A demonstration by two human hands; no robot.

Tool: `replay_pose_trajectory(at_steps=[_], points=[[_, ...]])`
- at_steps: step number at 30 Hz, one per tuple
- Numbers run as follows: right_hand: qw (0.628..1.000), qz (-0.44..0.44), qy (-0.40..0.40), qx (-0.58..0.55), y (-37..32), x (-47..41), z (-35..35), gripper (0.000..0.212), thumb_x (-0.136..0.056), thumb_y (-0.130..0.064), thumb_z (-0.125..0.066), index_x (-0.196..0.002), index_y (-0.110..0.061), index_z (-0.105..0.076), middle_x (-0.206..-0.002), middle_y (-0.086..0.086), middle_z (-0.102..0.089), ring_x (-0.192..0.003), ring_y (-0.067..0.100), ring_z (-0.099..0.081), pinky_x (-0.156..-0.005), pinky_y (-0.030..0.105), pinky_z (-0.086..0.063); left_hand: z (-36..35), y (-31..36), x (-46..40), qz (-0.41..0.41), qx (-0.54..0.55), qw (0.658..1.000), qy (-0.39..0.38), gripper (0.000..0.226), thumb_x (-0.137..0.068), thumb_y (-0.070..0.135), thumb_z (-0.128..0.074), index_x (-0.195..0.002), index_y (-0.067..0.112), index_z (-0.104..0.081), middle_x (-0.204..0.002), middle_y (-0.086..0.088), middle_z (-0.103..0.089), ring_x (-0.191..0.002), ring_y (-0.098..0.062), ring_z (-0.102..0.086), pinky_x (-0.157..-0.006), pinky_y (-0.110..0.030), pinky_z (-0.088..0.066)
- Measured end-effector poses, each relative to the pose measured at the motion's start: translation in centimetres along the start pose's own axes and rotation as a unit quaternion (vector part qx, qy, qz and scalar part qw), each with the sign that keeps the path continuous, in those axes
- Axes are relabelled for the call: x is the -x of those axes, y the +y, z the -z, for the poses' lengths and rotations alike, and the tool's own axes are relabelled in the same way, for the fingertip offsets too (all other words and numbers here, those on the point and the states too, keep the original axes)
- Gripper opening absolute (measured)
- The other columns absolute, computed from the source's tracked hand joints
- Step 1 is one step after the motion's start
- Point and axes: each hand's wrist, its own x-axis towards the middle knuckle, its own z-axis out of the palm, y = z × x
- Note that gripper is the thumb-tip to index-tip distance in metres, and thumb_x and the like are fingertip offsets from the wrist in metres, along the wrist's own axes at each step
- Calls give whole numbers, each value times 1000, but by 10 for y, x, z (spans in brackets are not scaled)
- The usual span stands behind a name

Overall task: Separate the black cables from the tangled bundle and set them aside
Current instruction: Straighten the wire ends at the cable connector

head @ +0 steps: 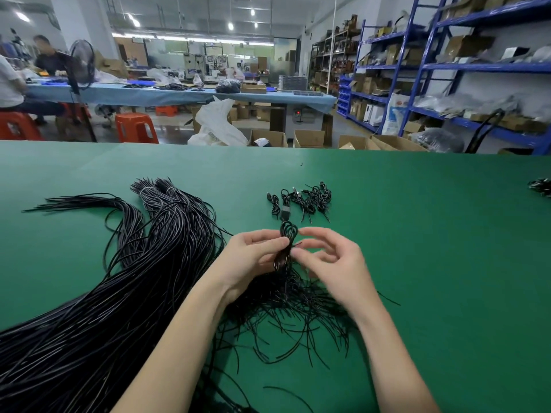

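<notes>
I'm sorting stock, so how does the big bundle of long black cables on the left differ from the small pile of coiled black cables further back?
The big bundle of long black cables lies stretched out; the small pile of coiled black cables is looped. The bundle is far larger. Both rest on the green table.

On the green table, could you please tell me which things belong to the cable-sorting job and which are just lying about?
Part of the job:
- large bundle of long black cables
- small coiled black cable, in the grip of both the left hand and the right hand
- row of small coiled black cables set aside
- loose black cable tangle

Just lying about:
- orange plastic stool
- brown cardboard boxes
- white plastic bag
</notes>
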Motion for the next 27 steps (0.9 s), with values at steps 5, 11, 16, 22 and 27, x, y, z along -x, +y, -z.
replay_pose_trajectory(at_steps=[5,11,16,22,27], points=[[979,145,0,141,5,4,5,16,-77,-30,-88,-89,-38,-81,-88,-22,-76,-73,8,-66,-56,15,-48,0,-1,1,115,74,990,-26,7,-70,15,-75,-73,14,-82,-75,-5,-74,-63,-8,-68,-57,-18,-56],[990,99,43,90,6,3,6,5,-78,-31,-87,-76,-29,-83,-71,-12,-76,-66,8,-67,-62,18,-52,0,-6,-1,62,55,995,-49,33,-71,12,-78,-103,4,-71,-89,-8,-76,-75,-14,-71,-67,-22,-56],[887,-262,-4,-381,3,2,-15,23,-67,-21,-83,-83,-9,-73,-64,0,-63,-50,4,-49,-40,11,-38,-7,-8,-2,-142,-91,986,6,21,-77,12,-81,-97,14,-77,-92,-4,-79,-82,-7,-72,-74,-15,-52],[993,-49,72,-76,5,-1,-21,21,-86,-24,-82,-105,-20,-74,-81,-6,-78,-60,6,-66,-54,19,-52,-5,-4,-3,-9,60,997,48,35,-72,11,-80,-105,3,-71,-89,-11,-76,-68,-11,-70,-64,-19,-55],[948,224,96,203,17,2,-13,8,-87,-37,-78,-95,-35,-79,-92,-28,-72,-76,9,-66,-57,11,-42,-1,-1,-4,83,113,990,29,37,-66,14,-78,-102,5,-73,-79,-7,-75,-62,-8,-67,-56,-18,-54]])
